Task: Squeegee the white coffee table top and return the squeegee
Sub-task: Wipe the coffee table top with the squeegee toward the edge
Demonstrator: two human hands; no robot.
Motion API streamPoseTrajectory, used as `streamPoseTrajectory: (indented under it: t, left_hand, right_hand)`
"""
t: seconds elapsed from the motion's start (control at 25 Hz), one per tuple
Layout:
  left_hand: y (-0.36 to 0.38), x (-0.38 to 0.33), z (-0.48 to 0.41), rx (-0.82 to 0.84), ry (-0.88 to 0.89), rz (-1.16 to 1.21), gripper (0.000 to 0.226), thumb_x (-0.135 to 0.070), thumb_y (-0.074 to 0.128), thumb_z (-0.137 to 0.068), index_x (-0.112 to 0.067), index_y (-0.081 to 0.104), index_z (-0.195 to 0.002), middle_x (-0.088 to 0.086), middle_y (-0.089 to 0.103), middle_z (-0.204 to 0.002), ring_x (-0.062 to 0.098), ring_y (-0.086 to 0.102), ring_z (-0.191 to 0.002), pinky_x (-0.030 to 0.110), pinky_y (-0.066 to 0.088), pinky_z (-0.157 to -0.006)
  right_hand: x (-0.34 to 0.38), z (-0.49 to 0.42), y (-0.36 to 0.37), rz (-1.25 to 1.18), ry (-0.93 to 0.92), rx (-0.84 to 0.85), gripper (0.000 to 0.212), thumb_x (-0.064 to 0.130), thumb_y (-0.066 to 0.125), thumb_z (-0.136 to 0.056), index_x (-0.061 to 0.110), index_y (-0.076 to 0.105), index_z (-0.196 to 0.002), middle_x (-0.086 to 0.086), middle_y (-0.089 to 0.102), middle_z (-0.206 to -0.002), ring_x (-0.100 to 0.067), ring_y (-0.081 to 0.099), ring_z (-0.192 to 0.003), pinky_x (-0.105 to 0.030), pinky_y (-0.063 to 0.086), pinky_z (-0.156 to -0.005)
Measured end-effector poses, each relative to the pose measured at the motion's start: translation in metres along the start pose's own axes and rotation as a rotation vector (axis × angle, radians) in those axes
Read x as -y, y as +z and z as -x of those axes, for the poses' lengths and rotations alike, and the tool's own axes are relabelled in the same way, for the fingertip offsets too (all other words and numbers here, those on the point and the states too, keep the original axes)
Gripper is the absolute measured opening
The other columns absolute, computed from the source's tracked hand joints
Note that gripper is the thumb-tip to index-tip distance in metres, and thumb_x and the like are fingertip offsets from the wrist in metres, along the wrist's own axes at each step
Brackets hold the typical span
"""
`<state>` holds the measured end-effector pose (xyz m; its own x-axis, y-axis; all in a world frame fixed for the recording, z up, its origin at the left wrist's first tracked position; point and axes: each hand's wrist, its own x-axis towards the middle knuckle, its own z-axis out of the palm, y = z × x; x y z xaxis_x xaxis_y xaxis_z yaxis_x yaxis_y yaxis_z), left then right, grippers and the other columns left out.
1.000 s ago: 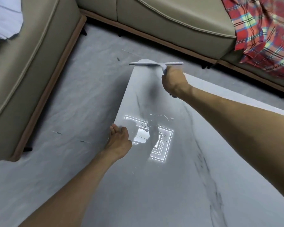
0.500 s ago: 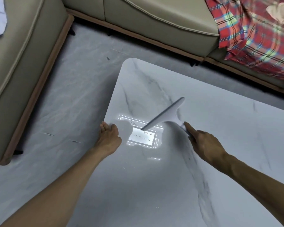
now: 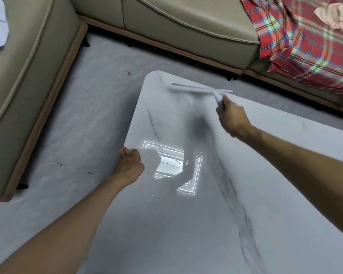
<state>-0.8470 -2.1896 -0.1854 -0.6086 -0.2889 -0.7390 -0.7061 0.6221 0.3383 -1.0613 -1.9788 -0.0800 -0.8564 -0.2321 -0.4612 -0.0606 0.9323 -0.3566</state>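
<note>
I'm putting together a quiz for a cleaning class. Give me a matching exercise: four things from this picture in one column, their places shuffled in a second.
1 squeegee
2 left hand
3 plaid blanket
4 pink cloth

A draped on the sofa, top right
B lying on the plaid blanket
C held by the right hand near the coffee table far corner
D on the coffee table's left edge

Pairs: 1-C, 2-D, 3-A, 4-B
</note>
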Motion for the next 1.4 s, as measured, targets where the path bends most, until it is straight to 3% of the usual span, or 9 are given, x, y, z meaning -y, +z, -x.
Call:
streamPoseTrajectory:
  t: [0.16,0.28,0.48,0.68,0.88,1.08,1.2,1.28,1.4]
  left_hand:
    - [0.003,0.000,-0.003,0.022,-0.013,-0.001,0.028,-0.006,0.045,-0.081,-0.002,0.043,-0.109,0.027,0.021,-0.141,0.039,0.021,-0.134,0.046,0.027,-0.113]
    - [0.005,0.006,-0.004,-0.006,0.023,0.066,0.021,-0.005,0.045,-0.080,-0.008,0.042,-0.100,0.018,0.027,-0.133,0.034,0.029,-0.128,0.042,0.034,-0.107]
    - [0.002,0.026,0.002,-0.171,-0.079,0.441,0.023,-0.003,0.048,-0.079,-0.017,0.042,-0.097,0.007,0.052,-0.091,0.028,0.050,-0.076,0.030,0.038,-0.059]
    - [0.011,0.046,0.024,-0.422,-0.087,0.529,0.020,-0.008,0.061,-0.085,-0.012,0.051,-0.101,0.000,0.058,-0.098,0.025,0.057,-0.085,0.032,0.046,-0.077]
    - [0.022,0.048,0.053,-0.428,-0.096,0.642,0.022,0.003,0.074,-0.072,-0.010,0.056,-0.073,0.001,0.059,-0.067,0.024,0.058,-0.066,0.040,0.054,-0.073]
    - [0.045,0.072,0.072,-0.553,-0.133,0.376,0.011,-0.013,0.061,-0.090,-0.012,0.050,-0.093,0.011,0.068,-0.096,0.031,0.061,-0.081,0.034,0.047,-0.069]
    - [0.056,0.085,0.078,-0.498,-0.194,0.315,0.032,-0.014,0.054,-0.091,-0.010,0.043,-0.121,0.019,0.061,-0.120,0.039,0.061,-0.101,0.041,0.048,-0.081]
    - [0.063,0.091,0.081,-0.394,-0.213,0.312,0.039,-0.011,0.049,-0.090,-0.013,0.037,-0.127,0.019,0.061,-0.119,0.037,0.060,-0.090,0.037,0.048,-0.073]
    - [0.068,0.095,0.083,-0.311,-0.227,0.345,0.032,-0.008,0.048,-0.088,-0.018,0.037,-0.116,0.015,0.063,-0.113,0.031,0.056,-0.076,0.031,0.041,-0.060]
  right_hand:
    - [0.069,-0.060,0.027,-0.111,0.157,0.014,0.011,0.012,0.034,-0.096,0.019,0.040,-0.102,-0.018,0.053,-0.099,-0.031,0.055,-0.070,-0.030,0.044,-0.049]
    - [0.085,-0.057,0.059,0.075,0.043,-0.001,0.039,0.010,0.038,-0.093,0.010,0.038,-0.132,-0.020,0.058,-0.116,-0.040,0.061,-0.098,-0.037,0.046,-0.063]
    - [0.037,0.014,0.091,0.291,-0.327,0.100,0.055,0.018,0.040,-0.095,0.025,0.026,-0.148,-0.024,0.063,-0.105,-0.044,0.061,-0.093,-0.037,0.037,-0.067]
    - [-0.049,0.095,0.074,0.493,-0.428,0.284,0.059,0.026,0.035,-0.099,0.039,0.011,-0.151,-0.009,0.058,-0.096,-0.038,0.060,-0.075,-0.035,0.037,-0.059]
    - [-0.106,0.131,0.019,0.673,-0.374,0.397,0.058,0.028,0.035,-0.099,0.042,0.012,-0.151,-0.005,0.062,-0.100,-0.032,0.062,-0.083,-0.037,0.047,-0.068]
    - [-0.049,0.078,0.002,0.369,-0.265,0.166,0.044,0.029,0.041,-0.099,0.027,0.035,-0.143,-0.022,0.066,-0.110,-0.045,0.060,-0.096,-0.044,0.050,-0.080]
    - [0.021,0.013,0.022,0.199,-0.160,0.098,0.022,0.022,0.038,-0.098,0.013,0.045,-0.117,-0.025,0.061,-0.106,-0.043,0.058,-0.081,-0.041,0.049,-0.060]
    - [0.059,-0.015,0.041,0.094,-0.032,0.075,0.012,0.021,0.036,-0.097,0.017,0.042,-0.106,-0.021,0.058,-0.101,-0.033,0.055,-0.063,-0.030,0.041,-0.041]
    - [0.083,-0.014,0.078,0.155,-0.067,0.073,0.034,0.017,0.037,-0.096,0.016,0.041,-0.129,-0.021,0.059,-0.116,-0.039,0.057,-0.082,-0.035,0.046,-0.052]
